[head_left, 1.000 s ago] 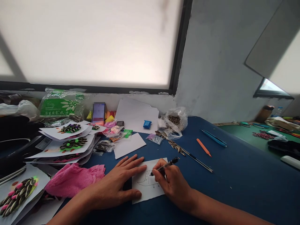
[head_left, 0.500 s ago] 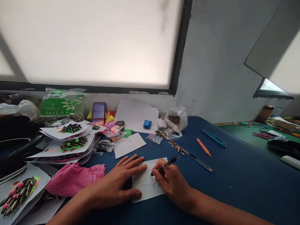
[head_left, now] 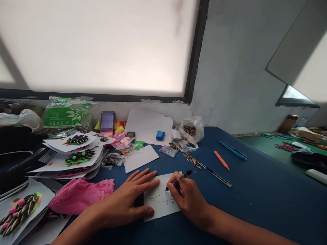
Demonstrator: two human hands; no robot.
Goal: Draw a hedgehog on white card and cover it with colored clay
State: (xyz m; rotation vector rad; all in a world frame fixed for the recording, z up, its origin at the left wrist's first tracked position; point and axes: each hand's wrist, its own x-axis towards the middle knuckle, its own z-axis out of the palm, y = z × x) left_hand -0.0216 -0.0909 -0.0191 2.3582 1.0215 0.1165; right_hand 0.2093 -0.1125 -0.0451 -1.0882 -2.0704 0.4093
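A small white sheet of paper (head_left: 163, 210) lies on the blue tabletop, bearing a line drawing of a long-snouted animal with short marks on its back. My right hand (head_left: 189, 197) grips a black pen (head_left: 186, 175), its tip at the animal's body; the hand covers the drawing's right part. Spread flat, my left hand (head_left: 135, 197) rests with thumb and fingertips on the sheet's left edge. A pink cloth (head_left: 83, 196) lies left of that hand. Just beyond the sheet is another piece of blank white paper (head_left: 140, 158).
Stacked cards with sunflower-seed pictures (head_left: 79, 166) stand at the left. Toward the wall are a bag of seeds (head_left: 191, 129), a blue packet (head_left: 160, 135) and a green seed bag (head_left: 67, 114). Tweezers (head_left: 216, 176), an orange marker (head_left: 221, 160) and a blue tool (head_left: 233, 150) lie at right.
The pen tip has shifted slightly right along the animal's back, and more short marks show there. My left hand stays in place on the sheet.
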